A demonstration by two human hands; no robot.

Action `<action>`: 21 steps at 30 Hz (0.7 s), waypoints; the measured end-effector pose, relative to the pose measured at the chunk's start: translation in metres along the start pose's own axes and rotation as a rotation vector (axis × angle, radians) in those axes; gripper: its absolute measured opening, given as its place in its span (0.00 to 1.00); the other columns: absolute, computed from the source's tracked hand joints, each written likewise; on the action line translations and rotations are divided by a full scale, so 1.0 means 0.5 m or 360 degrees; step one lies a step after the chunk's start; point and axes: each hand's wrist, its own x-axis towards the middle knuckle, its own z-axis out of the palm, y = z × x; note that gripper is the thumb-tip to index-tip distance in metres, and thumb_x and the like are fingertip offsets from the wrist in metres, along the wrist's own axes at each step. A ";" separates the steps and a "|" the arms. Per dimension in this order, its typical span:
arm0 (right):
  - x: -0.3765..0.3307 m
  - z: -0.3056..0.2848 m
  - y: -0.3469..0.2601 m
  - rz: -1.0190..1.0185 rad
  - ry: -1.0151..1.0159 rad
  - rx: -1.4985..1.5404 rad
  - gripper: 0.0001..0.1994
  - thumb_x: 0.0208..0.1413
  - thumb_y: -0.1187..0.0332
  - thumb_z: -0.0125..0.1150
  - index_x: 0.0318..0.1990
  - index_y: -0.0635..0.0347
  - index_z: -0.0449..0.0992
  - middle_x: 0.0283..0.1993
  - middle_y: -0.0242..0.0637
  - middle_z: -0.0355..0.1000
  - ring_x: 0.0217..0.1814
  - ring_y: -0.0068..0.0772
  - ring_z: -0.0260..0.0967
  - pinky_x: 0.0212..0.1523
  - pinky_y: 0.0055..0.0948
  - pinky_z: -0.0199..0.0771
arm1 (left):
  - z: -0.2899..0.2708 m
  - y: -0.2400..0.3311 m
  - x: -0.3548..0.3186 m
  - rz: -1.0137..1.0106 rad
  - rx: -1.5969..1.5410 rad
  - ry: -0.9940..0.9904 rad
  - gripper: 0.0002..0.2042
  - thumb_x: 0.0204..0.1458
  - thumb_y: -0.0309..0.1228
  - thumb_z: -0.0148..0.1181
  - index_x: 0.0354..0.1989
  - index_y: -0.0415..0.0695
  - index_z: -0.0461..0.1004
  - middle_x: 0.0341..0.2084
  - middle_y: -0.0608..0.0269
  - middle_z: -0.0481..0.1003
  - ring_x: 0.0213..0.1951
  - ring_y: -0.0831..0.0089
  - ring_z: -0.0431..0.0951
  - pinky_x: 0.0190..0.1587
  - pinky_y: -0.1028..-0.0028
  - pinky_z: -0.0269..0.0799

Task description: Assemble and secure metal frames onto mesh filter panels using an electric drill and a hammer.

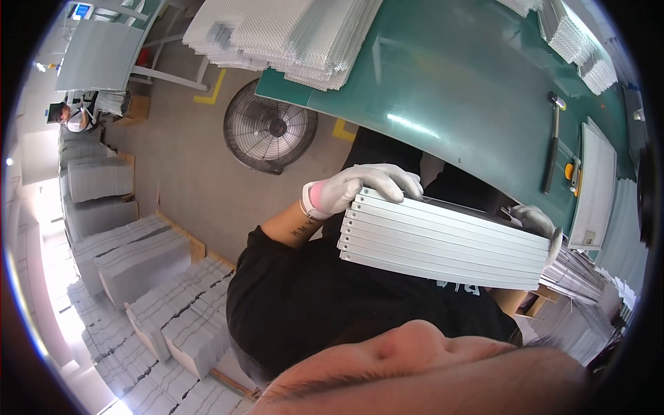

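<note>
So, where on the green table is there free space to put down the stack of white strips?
The green table is bare in its wide middle, between the mesh sheets at one end and the hammer toward the other. Past the hammer it is crowded: a white panel and more mesh stacks.

One small screen, one brown box

A small screen is glowing blue and white at the upper left, mounted above a grey panel. A brown cardboard box is sitting on the floor below it, beside stacked grey sheets.
</note>
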 end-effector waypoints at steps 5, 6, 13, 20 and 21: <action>-0.009 0.001 -0.005 0.0104 0.0123 0.0133 0.35 0.70 0.45 0.29 0.45 0.74 0.76 0.40 0.55 0.75 0.50 0.49 0.72 0.62 0.43 0.66 | -0.003 0.017 0.030 -0.0006 0.0209 -0.0001 0.40 0.63 0.65 0.27 0.58 0.41 0.72 0.49 0.38 0.75 0.52 0.49 0.76 0.63 0.45 0.59; -0.011 0.002 -0.004 0.0086 0.0130 0.0134 0.35 0.70 0.45 0.29 0.45 0.74 0.76 0.40 0.55 0.75 0.50 0.49 0.72 0.62 0.43 0.66 | -0.003 0.022 0.034 -0.0001 0.0214 -0.0018 0.40 0.63 0.65 0.27 0.58 0.41 0.72 0.49 0.38 0.75 0.52 0.49 0.76 0.63 0.45 0.59; -0.018 -0.001 0.005 0.0298 0.0202 0.0355 0.39 0.69 0.39 0.27 0.55 0.72 0.72 0.50 0.51 0.73 0.57 0.46 0.70 0.64 0.42 0.64 | -0.002 0.024 0.013 0.0219 0.0798 0.0442 0.37 0.68 0.57 0.26 0.53 0.34 0.72 0.46 0.46 0.77 0.53 0.50 0.75 0.61 0.55 0.66; -0.013 0.008 -0.020 0.0322 0.0072 0.0195 0.39 0.69 0.39 0.26 0.59 0.69 0.69 0.52 0.48 0.71 0.60 0.44 0.68 0.70 0.46 0.59 | 0.015 0.060 0.012 -0.0048 0.0781 0.0347 0.37 0.69 0.55 0.23 0.56 0.33 0.70 0.52 0.45 0.73 0.60 0.53 0.69 0.66 0.57 0.60; -0.010 0.005 -0.023 0.0330 0.0022 0.0155 0.38 0.69 0.40 0.26 0.60 0.69 0.69 0.52 0.48 0.71 0.60 0.44 0.67 0.70 0.45 0.59 | 0.014 0.051 0.008 -0.0002 0.0685 0.0345 0.37 0.69 0.55 0.21 0.59 0.32 0.68 0.54 0.45 0.72 0.63 0.55 0.65 0.68 0.58 0.56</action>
